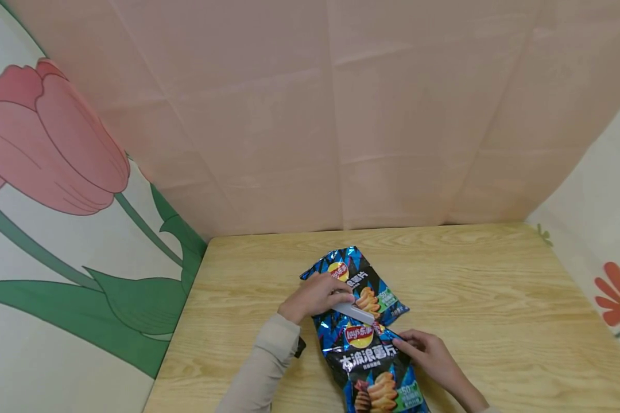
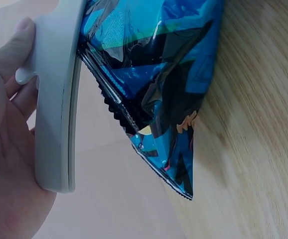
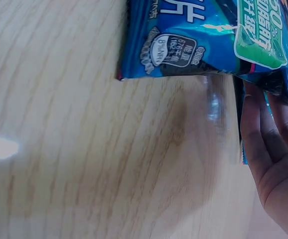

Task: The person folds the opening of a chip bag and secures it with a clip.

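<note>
My left hand (image 1: pixel 317 293) holds a slim white plastic tool (image 1: pixel 353 312) lengthwise; its exact kind cannot be told. In the left wrist view the white tool (image 2: pixel 57 109) shows a small rounded tab near the thumb, beside a crimped bag edge. The nearer Lay's chip bag (image 1: pixel 369 367), black and blue, stands toward the front, with the tool across its top. Thumb in front and fingers behind, my right hand (image 1: pixel 429 355) pinches its upper right edge. In the right wrist view the fingers (image 3: pixel 256 134) go partly out of sight behind the bag.
A second Lay's chip bag (image 1: pixel 387 295) lies just behind the nearer one, partly covered by the left hand. Both are on a light wooden table (image 1: pixel 496 287). A pinkish cloth (image 1: pixel 289 115) hangs along the back edge, with flower-printed panels (image 1: pixel 57 246) at the sides.
</note>
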### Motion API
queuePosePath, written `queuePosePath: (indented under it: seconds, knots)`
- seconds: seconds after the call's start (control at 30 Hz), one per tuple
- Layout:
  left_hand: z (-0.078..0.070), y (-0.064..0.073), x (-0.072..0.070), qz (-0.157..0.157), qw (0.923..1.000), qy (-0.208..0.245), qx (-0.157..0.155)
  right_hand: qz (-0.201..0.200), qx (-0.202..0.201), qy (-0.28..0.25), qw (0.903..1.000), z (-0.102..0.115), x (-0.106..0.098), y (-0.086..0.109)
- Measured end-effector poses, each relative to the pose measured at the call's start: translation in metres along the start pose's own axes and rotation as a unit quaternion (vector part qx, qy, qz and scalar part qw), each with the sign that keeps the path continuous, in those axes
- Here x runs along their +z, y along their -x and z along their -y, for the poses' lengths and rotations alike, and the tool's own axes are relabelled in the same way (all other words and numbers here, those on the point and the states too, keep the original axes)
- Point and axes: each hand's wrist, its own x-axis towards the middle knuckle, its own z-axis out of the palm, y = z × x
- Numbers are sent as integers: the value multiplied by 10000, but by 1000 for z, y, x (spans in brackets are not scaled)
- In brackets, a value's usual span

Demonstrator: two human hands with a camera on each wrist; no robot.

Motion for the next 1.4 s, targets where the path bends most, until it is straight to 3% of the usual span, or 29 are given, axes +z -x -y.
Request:
queuePosePath:
  seconds: [0.2,0.43,0.8,1.1,1.4]
  knots:
    - [0,0,0,-54,9999,94,79,21,7,60,10000,-2,-3,3]
    - [-2,0,-1,-106,9997,192,137,310,-80,-186,9993,-5,-6,8]
    - [-4,-3,1,-226,9991,150,331,209,45,-304,9993,-3,-4,8]
    - [-13,-7,6,-78,9994,237,259,263,72,-328,9991,-1,-3,6]
    - [-21,-11,13,-14,9990,195,398,358,288,-568,9973,2,-4,6]
